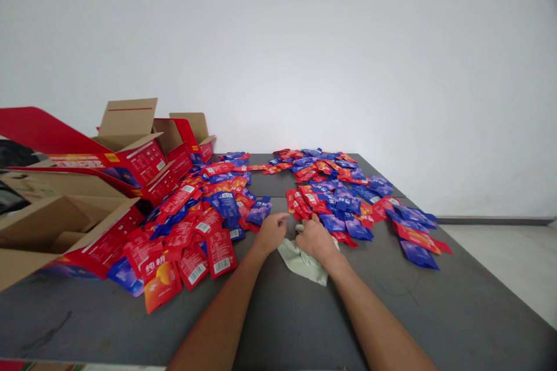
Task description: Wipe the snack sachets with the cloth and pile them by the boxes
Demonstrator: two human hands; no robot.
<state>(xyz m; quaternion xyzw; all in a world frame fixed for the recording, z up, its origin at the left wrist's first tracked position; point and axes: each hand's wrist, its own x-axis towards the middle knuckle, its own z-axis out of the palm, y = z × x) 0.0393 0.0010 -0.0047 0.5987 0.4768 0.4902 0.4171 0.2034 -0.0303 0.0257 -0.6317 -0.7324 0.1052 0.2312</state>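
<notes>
A crumpled pale cloth [305, 262] lies on the dark grey table [287, 324], bunched under and around my right hand [314, 239]. The fingers of that hand are closed on the cloth, close to the red packets [300, 204]. Just to its left is my left hand [273, 232], fingers pressed together and pointing right; whether it holds anything is too small to tell. Beside the left hand lies a blue packet [260, 211], part of a heap of red packets [221, 252] and blue ones.
Open red cardboard boxes [100, 237] stand along the left edge with flaps raised. A second heap of blue packets [348, 203] and red ones spreads to the right and back. A small group of packets [418, 237] lies near the right edge. A white wall [304, 58] rises behind.
</notes>
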